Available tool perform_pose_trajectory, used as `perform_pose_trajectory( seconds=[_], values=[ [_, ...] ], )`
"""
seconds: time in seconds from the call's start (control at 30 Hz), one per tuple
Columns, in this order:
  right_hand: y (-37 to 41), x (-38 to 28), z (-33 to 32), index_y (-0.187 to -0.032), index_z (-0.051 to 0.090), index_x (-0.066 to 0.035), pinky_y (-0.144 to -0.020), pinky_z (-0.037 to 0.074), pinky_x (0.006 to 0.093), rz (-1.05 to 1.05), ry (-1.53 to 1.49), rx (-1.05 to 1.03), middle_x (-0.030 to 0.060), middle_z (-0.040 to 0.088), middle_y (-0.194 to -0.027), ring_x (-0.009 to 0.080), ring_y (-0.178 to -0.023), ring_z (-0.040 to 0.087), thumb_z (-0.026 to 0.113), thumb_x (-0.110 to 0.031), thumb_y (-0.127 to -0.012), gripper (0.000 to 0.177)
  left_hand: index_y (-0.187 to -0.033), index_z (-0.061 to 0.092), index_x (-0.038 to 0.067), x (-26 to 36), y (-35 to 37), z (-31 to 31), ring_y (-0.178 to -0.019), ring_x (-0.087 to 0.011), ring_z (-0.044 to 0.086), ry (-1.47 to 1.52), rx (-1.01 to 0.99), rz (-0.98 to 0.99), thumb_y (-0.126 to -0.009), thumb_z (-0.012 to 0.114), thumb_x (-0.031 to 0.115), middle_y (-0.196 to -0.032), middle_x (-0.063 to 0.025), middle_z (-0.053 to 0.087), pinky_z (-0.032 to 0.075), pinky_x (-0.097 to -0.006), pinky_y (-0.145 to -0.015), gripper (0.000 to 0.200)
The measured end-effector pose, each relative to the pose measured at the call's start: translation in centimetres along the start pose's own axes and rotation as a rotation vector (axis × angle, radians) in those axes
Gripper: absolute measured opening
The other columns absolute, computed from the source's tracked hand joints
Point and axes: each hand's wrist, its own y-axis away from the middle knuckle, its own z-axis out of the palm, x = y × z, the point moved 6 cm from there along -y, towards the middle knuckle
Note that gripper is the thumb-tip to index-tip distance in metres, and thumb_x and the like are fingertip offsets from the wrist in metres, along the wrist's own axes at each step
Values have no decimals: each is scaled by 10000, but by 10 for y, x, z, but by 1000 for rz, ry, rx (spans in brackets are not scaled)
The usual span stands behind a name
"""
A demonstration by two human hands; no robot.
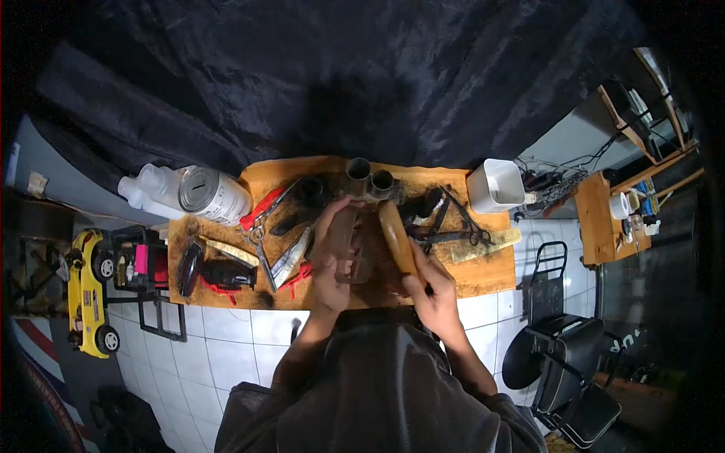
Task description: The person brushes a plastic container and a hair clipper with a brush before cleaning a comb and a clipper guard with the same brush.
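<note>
At the far left a yellow car (pixel 89 294) is standing on its end, carrying stickers too small to read, and a tin (pixel 215 195) by the surface's back left corner is showing a printed label that is not resolving into words; along the left edge a clipper (pixel 191 268) is lying beside a comb (pixel 230 251), and red-handled scissors (pixel 264 205) are slanting from the back edge toward the front. Over the middle of the surface the left hand (pixel 329 281) is closing its fingers round a brownish see-through block (pixel 343 241), whose long axis is running from back edge to front edge. Just to its right a wooden brush (pixel 396 240) is running nearly the same way, its back end leaning left, so the two are drawing closer together toward the back edge; whether they are touching in the shadow between them I cannot tell. The right hand (pixel 433 291) is nearer the brush and is pinching its front end between thumb and fingers, with no spare opening. Near the right edge a pale comb (pixel 483 245) is lying flat, and beyond it, on a dark panel, white letters (pixel 625 341) are possibly spelling "UP", the rest staying unreadable
</note>
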Motion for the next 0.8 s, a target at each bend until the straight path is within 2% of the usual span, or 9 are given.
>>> perform_pose_trajectory(
  seconds=[0.07, 0.1, 0.23, 0.33, 0.5, 0.57, 0.67, 0.7, 0.8],
  values=[
    [2, -11, 3, -1308, 529, 40, -676, 456, 333, -119, 121, -45, 134, 549, -821, 216, -714, 516, 678, -107, -857, 497, -1415, 287, -40, 0, -2, -2, -1204, -354, 500, 32, 39, 127, -857, 441, 541, -1311, -218, 489, 401, -443, -1033, 820],
    [6, -3, 9, -1304, 530, 41, -772, 488, 329, -13, 77, -186, 185, 631, -972, 244, -869, 612, 682, -120, -863, 494, -1418, 286, -27, 3, -4, -6, -1213, -378, 490, 78, 111, 183, -847, 447, 516, -1300, -222, 490, 420, -476, -1013, 804],
    [18, -19, 12, -1297, 524, 56, -1003, 424, 344, -48, -111, -368, 244, 536, -1323, 243, -1221, 552, 645, -111, -893, 453, -1411, 300, -20, 10, -3, -10, -1223, -341, 478, 180, 209, 199, -870, 393, 503, -1305, -201, 484, 354, -472, -1054, 758],
    [25, -15, 9, -1282, 529, 71, -1020, 408, 344, 75, -289, -465, 244, 544, -1314, 260, -1204, 565, 630, -98, -900, 430, -1416, 301, -7, -7, 4, -12, -1246, -326, 461, 256, 226, 179, -877, 390, 509, -1314, -192, 478, 350, -455, -1063, 752],
    [3, -17, -5, -1311, 512, 62, -805, 455, 331, -62, -35, -99, 184, 620, -935, 215, -878, 586, 602, -55, -882, 454, -1436, 270, -8, -17, 12, 0, -1271, -285, 434, 139, 129, 6, -879, 448, 534, -1359, -176, 435, 313, -428, -1090, 797],
    [-4, -13, -1, -1332, 495, 50, -847, 447, 333, 144, -193, -32, 192, 621, -987, 222, -920, 581, 580, -55, -894, 459, -1450, 245, -3, -16, 15, 9, -1256, -291, 431, 70, 56, 68, -910, 431, 541, -1393, -191, 374, 311, -439, -1081, 789],
    [-2, -13, 6, -1365, 460, 40, -966, 404, 324, 148, -274, -103, 208, 599, -1176, 233, -1089, 564, 543, -62, -925, 459, -1455, 203, -15, -15, 21, 11, -1255, -315, 420, -399, -14, 226, -941, 369, 542, -1398, -209, 343, 316, -453, -1070, 776],
    [0, -19, 11, -1366, 457, 42, -993, 388, 322, 116, -312, -146, 214, 583, -1225, 232, -1142, 549, 541, -62, -929, 457, -1465, 185, 14, -16, 24, 12, -1293, -329, 381, -450, 140, 187, -876, 428, 625, -1427, -185, 333, 324, -472, -1092, 883],
    [10, -15, 16, -1374, 432, 55, -1047, 350, 313, 104, -356, -318, 218, 531, -1346, 211, -1268, 485, 536, -54, -936, 464, -1459, 108, -24, -18, 14, 12, -1275, -321, 404, -64, 107, 372, -940, 379, 558, -1399, -210, 332, 318, -444, -1074, 826]
  ],
)
